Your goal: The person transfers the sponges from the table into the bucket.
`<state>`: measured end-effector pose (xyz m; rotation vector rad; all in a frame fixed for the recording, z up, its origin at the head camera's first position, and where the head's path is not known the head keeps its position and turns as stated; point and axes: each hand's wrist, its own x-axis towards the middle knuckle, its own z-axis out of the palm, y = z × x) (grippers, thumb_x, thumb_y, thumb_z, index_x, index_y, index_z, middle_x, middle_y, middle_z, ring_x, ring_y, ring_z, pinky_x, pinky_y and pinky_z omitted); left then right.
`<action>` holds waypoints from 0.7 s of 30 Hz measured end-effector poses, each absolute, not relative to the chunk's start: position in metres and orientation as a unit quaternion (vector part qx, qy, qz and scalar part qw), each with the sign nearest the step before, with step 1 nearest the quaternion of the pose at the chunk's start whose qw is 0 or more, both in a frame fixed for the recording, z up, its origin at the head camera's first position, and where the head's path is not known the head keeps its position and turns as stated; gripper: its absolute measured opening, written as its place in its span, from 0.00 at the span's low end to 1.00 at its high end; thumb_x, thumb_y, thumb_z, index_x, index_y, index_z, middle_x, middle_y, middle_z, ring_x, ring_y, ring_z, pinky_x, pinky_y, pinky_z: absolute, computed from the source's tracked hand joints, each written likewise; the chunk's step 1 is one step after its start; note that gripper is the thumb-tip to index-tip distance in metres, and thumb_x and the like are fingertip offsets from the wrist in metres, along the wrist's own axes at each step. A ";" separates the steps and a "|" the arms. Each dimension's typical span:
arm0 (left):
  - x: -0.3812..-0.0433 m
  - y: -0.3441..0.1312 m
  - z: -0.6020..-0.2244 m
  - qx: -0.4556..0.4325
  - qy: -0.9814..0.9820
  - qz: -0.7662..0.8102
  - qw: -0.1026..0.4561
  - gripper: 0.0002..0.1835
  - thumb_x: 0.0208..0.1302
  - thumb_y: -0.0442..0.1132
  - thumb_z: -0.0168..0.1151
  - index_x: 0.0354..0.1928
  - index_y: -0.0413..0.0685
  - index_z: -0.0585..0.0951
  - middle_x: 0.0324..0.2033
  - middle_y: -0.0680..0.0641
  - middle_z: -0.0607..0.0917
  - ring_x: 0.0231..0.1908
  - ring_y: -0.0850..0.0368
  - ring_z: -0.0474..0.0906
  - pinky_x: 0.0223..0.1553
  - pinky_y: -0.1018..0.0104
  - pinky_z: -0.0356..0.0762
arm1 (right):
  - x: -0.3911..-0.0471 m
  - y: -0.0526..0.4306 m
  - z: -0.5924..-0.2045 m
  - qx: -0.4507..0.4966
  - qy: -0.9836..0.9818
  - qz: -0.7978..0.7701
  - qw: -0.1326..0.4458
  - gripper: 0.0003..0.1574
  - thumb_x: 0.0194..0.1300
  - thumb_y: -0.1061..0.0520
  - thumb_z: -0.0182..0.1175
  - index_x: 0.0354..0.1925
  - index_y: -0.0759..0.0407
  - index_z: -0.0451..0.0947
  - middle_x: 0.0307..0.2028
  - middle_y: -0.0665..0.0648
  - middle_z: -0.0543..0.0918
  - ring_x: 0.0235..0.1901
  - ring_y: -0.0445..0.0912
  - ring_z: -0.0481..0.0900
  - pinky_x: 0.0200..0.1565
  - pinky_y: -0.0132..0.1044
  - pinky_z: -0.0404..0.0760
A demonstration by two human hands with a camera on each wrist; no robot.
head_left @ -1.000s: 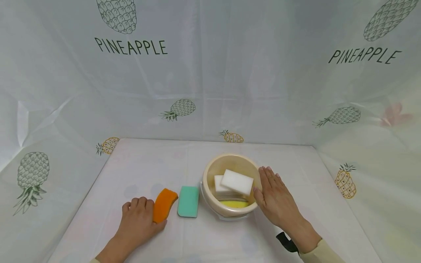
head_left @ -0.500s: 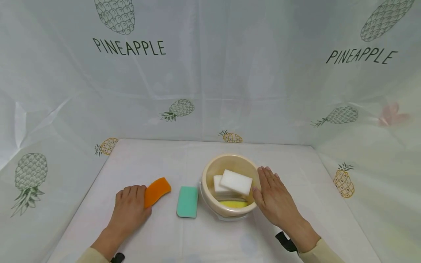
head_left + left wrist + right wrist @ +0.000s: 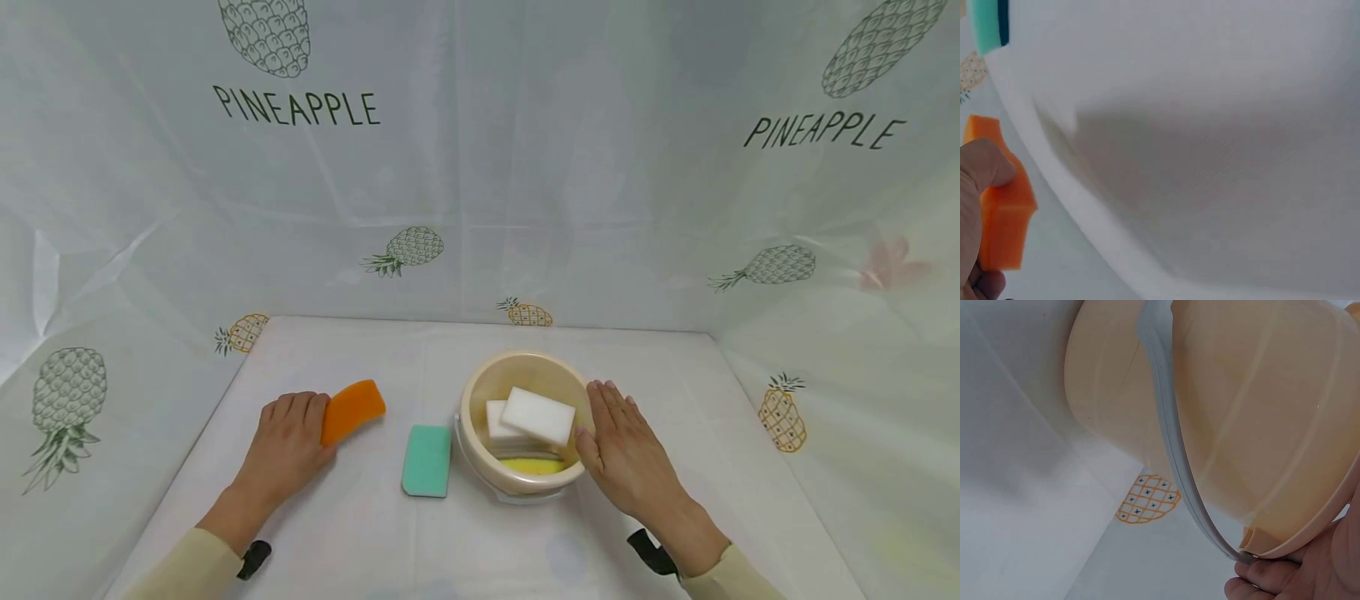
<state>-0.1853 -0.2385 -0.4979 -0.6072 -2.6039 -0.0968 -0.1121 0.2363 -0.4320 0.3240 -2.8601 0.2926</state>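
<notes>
My left hand (image 3: 288,442) pinches an orange sponge (image 3: 354,411) between thumb and fingers, at the left part of the table. In the left wrist view the thumb lies across the face of the bent sponge (image 3: 1009,197). A cream bucket (image 3: 480,372) stands upright near the middle, with two white sponges (image 3: 538,416) and a yellow piece (image 3: 534,466) inside. Against the bucket's right side rests my right hand (image 3: 633,454), its fingers straight. The right wrist view shows fingertips at the bucket's rim, beside the grey handle (image 3: 1175,444).
A green sponge (image 3: 427,461) lies on the white-covered table (image 3: 360,550) just left of the bucket. Its dark underside shows in the left wrist view. A pineapple-printed sheet (image 3: 585,250) hangs behind the table and along both sides.
My left hand has carried the orange sponge left and farther from me, away from the green sponge. The right hand and bucket have stayed in place.
</notes>
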 end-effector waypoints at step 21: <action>-0.203 -0.226 -0.464 -0.242 -0.938 -0.039 0.243 0.36 0.45 0.48 0.72 0.54 0.37 0.71 0.47 0.37 0.76 0.50 0.39 0.68 0.51 0.44 0.66 | -0.112 0.235 -0.431 0.113 -0.981 0.097 0.125 0.41 0.75 0.42 0.41 0.73 0.68 0.54 0.72 0.66 0.61 0.74 0.60 0.55 0.70 0.57 0.57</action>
